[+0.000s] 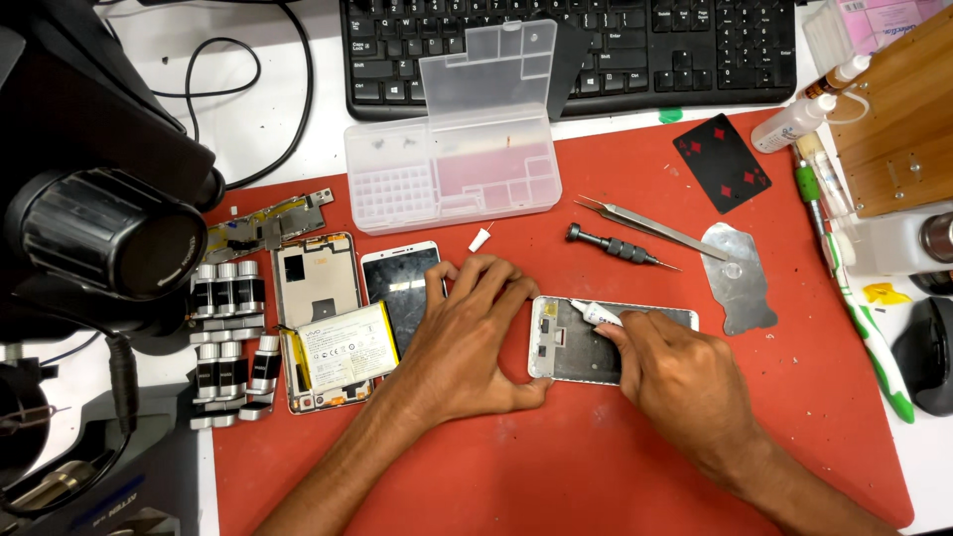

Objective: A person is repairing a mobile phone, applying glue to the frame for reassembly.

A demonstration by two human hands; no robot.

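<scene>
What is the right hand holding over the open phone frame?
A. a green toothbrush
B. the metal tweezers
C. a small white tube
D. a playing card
C: the right hand pinches a small white tube with its tip over the white phone frame, which the left hand steadies.

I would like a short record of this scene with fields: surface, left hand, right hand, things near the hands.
surface: red mat on a white desk
left hand: left hand rests on the mat, fingertips steadying the left end of the white phone frame
right hand: right hand holds a small white tube with its tip over the frame
left of hands: phone screen, battery on an opened phone body
behind hands: clear parts box, screwdriver, tweezers, black playing card, keyboard
</scene>
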